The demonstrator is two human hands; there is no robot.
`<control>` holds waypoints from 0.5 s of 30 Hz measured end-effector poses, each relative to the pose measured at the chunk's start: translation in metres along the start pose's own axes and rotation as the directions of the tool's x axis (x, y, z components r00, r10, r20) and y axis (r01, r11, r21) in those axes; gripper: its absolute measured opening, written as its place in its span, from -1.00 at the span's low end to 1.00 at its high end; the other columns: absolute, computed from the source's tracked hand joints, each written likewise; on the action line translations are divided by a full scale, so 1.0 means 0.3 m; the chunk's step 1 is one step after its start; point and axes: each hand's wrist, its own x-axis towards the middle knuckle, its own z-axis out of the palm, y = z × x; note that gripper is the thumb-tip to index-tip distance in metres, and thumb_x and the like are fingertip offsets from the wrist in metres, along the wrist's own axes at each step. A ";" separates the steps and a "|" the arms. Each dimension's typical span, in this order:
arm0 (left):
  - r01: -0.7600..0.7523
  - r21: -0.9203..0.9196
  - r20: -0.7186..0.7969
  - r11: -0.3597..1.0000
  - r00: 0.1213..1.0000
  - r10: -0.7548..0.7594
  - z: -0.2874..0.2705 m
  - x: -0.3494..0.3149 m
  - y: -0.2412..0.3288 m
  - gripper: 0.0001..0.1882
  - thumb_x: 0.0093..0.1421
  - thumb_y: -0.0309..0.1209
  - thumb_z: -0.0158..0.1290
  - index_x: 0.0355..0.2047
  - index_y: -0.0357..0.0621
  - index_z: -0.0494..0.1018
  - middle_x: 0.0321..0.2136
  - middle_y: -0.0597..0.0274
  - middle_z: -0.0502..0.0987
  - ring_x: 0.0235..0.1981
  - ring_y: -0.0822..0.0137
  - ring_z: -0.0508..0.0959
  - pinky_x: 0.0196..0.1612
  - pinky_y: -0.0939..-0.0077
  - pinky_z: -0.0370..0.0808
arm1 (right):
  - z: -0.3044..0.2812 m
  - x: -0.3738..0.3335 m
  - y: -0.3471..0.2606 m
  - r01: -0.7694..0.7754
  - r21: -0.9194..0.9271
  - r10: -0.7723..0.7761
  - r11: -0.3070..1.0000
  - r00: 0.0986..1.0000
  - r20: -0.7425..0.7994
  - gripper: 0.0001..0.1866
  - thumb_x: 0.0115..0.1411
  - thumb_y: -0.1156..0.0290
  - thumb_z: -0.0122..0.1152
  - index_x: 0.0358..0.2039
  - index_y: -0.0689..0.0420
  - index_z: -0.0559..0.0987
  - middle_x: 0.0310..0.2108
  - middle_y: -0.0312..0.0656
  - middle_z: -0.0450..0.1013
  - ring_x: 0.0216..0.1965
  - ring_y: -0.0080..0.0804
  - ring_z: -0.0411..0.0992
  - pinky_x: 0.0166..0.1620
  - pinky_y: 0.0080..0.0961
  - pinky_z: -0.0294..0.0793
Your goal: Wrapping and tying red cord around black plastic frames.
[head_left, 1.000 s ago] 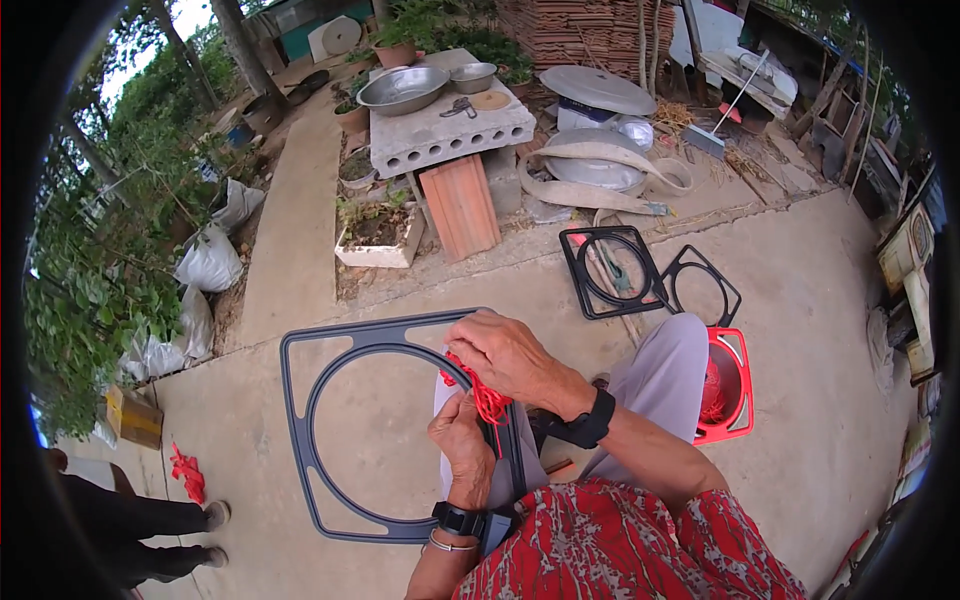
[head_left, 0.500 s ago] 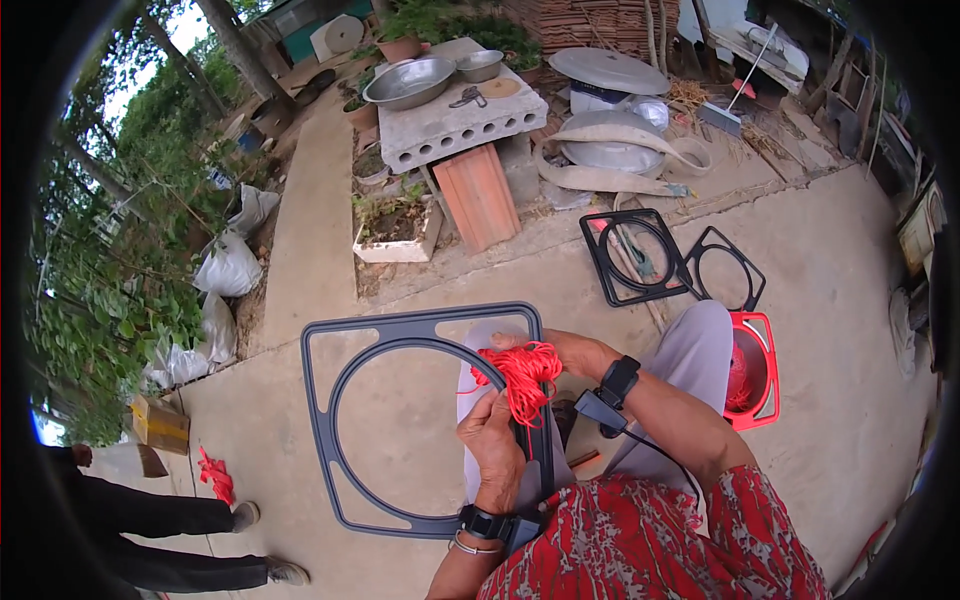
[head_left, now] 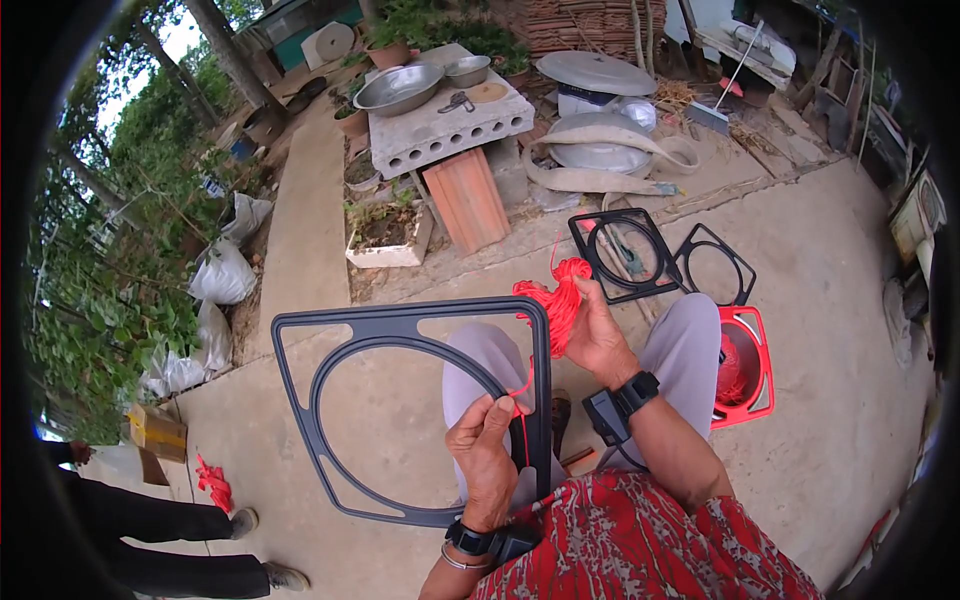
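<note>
A dark grey square plastic frame (head_left: 400, 313) with a round ring inside stands over my left knee. My left hand (head_left: 484, 460) pinches the ring's right side, thumb and finger closed where a red strand (head_left: 527, 375) lies against it. Just beyond the frame's right bar, my right hand (head_left: 600, 335) grips a looped bundle of red cord (head_left: 562, 305). The strand runs from that bundle down to the pinched spot, and more red cord shows along the right bar below. What lies under my left fingertips is hidden.
Two black frames (head_left: 625, 290) lie on the concrete ahead to the right. By my right knee sits a red container (head_left: 765, 370) with red cord inside. A slab table (head_left: 450, 135) with metal bowls stands ahead. Another person's legs (head_left: 170, 510), red material (head_left: 213, 482) and a cardboard box (head_left: 158, 432) are at left.
My right hand has drawn the cord bundle up and right, away from my left hand, turning to show its palm side. A strand now stretches between them. The frame has shifted slightly left.
</note>
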 end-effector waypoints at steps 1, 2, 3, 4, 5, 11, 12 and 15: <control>0.007 0.029 0.048 1.000 0.999 -0.009 0.003 -0.006 0.018 -0.87 0.23 -0.48 0.09 -0.34 -0.35 0.53 -0.45 0.15 0.59 -0.40 0.42 0.54 -0.23 0.58 0.46 | -0.031 -0.004 -0.022 0.074 0.049 -0.074 0.996 0.997 -0.013 -0.57 0.19 0.05 0.18 -0.07 0.09 0.48 -0.10 -0.18 0.51 -0.07 -0.24 0.48 0.04 -0.28 0.45; 0.005 0.026 0.050 1.000 0.999 -0.007 0.003 -0.007 0.026 -0.87 0.23 -0.48 0.09 -0.34 -0.35 0.53 -0.45 0.15 0.59 -0.40 0.42 0.54 -0.23 0.58 0.46 | -0.061 -0.011 -0.047 0.148 0.097 -0.145 0.984 0.989 -0.029 -0.55 0.19 0.05 0.18 -0.06 0.11 0.46 -0.09 -0.17 0.50 -0.04 -0.21 0.46 0.05 -0.25 0.45; -0.005 0.006 0.074 1.000 0.997 0.004 -0.001 -0.008 0.031 -0.87 0.24 -0.48 0.08 -0.34 -0.34 0.52 -0.45 0.15 0.58 -0.39 0.42 0.53 -0.22 0.57 0.45 | -0.068 -0.018 -0.070 0.202 0.061 -0.196 0.977 0.977 -0.088 -0.59 0.20 0.06 0.18 -0.13 0.12 0.47 -0.26 -0.23 0.49 -0.17 -0.29 0.47 -0.04 -0.32 0.48; -0.014 -0.014 0.095 1.000 0.995 0.016 -0.006 -0.007 0.035 -0.87 0.25 -0.47 0.07 -0.34 -0.32 0.51 -0.44 0.15 0.58 -0.39 0.42 0.53 -0.22 0.57 0.44 | -0.087 -0.026 -0.099 0.198 0.058 -0.193 0.979 0.978 -0.084 -0.59 0.20 0.06 0.18 -0.13 0.12 0.47 -0.26 -0.23 0.49 -0.17 -0.29 0.47 -0.04 -0.32 0.48; -0.019 -0.018 0.091 1.000 0.996 0.020 -0.011 0.004 0.042 -0.87 0.25 -0.47 0.07 -0.34 -0.32 0.51 -0.44 0.15 0.58 -0.39 0.42 0.53 -0.22 0.57 0.44 | -0.109 -0.032 -0.132 0.115 0.233 -0.129 0.966 0.990 0.048 -0.62 0.21 0.07 0.17 -0.18 0.13 0.46 -0.36 -0.28 0.44 -0.28 -0.37 0.43 -0.13 -0.41 0.47; 0.086 -0.186 0.154 0.979 0.986 -0.057 0.018 0.099 0.156 -0.87 0.25 -0.42 0.07 -0.35 -0.26 0.46 -0.49 0.28 0.51 -0.45 0.47 0.48 -0.29 0.62 0.44 | -0.079 -0.112 -0.282 -0.028 0.447 -0.123 0.894 0.945 0.304 -0.67 0.31 0.15 0.06 -0.28 0.22 0.41 -0.59 -0.41 0.22 -0.54 -0.61 0.23 -0.43 -0.65 0.31; 0.080 -0.191 0.159 0.978 0.986 -0.049 0.031 0.097 0.172 -0.87 0.25 -0.42 0.07 -0.35 -0.26 0.46 -0.49 0.28 0.51 -0.45 0.47 0.48 -0.29 0.62 0.44 | -0.065 -0.126 -0.297 -0.041 0.434 -0.141 0.900 0.915 0.379 -0.64 0.32 0.14 0.03 -0.26 0.25 0.39 -0.60 -0.41 0.19 -0.55 -0.62 0.21 -0.45 -0.68 0.29; 0.283 -0.266 0.330 0.921 0.925 -0.189 0.044 0.104 0.200 -0.85 0.25 -0.43 0.07 -0.29 -0.29 0.48 -0.47 0.27 0.52 -0.47 0.49 0.46 -0.33 0.65 0.42 | -0.029 -0.171 -0.355 0.020 0.437 -0.201 0.899 0.906 0.372 -0.62 0.36 0.12 -0.06 -0.26 0.26 0.38 -0.62 -0.39 0.17 -0.61 -0.60 0.18 -0.52 -0.65 0.26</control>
